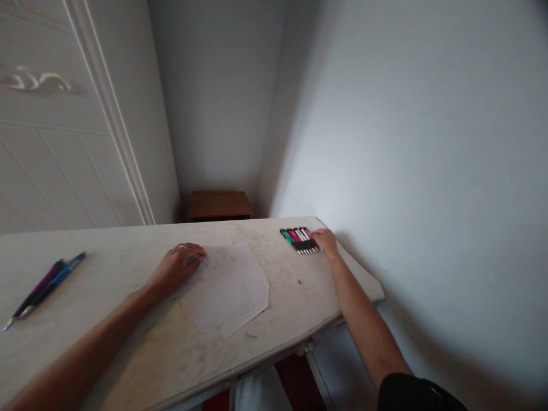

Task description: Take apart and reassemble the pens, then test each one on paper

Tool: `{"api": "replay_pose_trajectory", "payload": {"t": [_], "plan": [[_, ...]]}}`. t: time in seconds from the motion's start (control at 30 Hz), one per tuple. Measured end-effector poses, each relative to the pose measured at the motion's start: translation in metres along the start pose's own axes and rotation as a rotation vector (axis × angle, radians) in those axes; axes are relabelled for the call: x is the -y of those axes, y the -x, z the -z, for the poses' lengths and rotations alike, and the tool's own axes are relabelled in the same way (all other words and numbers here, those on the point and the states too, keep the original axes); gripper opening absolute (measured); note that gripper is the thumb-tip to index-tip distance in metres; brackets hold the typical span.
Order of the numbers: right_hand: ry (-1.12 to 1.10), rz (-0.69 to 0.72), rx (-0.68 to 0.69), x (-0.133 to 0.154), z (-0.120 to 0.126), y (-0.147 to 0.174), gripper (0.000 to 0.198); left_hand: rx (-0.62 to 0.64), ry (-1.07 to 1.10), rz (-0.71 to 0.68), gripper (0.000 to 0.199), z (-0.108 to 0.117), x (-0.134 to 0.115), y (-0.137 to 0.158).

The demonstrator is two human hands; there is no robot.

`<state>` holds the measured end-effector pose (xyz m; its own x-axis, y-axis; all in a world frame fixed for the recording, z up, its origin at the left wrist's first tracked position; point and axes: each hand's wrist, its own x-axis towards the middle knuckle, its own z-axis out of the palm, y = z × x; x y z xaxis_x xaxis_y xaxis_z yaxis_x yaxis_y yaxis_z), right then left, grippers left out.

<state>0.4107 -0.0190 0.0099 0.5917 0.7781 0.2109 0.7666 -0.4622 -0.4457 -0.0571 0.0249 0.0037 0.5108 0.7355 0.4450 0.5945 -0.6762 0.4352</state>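
Observation:
My right hand [326, 240] is at the right end of a row of pens [299, 240], its fingers closed on the end pen, which they mostly cover. Green, pink and white barrels show in the row, with black grips and silver tips pointing toward me. My left hand [182, 265], with a ring on one finger, rests on the left edge of some paper sheets [226, 291]. Its fingers are slightly bent, with a gap by the thumb, and I see nothing held there. The sheets overlap, and faint marks show on them.
A purple pen [45, 279] and a blue pen [64, 277] lie side by side at the left of the white, stained table [291, 308]. The wall [406, 142] closes in on the right. Behind the table stand a brown wooden piece [220, 202] and a white cabinet [64, 160].

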Motion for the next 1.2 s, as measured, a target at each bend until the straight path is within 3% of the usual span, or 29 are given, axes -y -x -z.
{"api": "replay_pose_trajectory", "payload": {"t": [1.2], "plan": [[0.048, 0.017, -0.034, 0.0078, -0.0018, 0.0053, 0.029, 0.027, -0.020, -0.005, 0.032, 0.0003, 0.0029, 0.0006]]}}
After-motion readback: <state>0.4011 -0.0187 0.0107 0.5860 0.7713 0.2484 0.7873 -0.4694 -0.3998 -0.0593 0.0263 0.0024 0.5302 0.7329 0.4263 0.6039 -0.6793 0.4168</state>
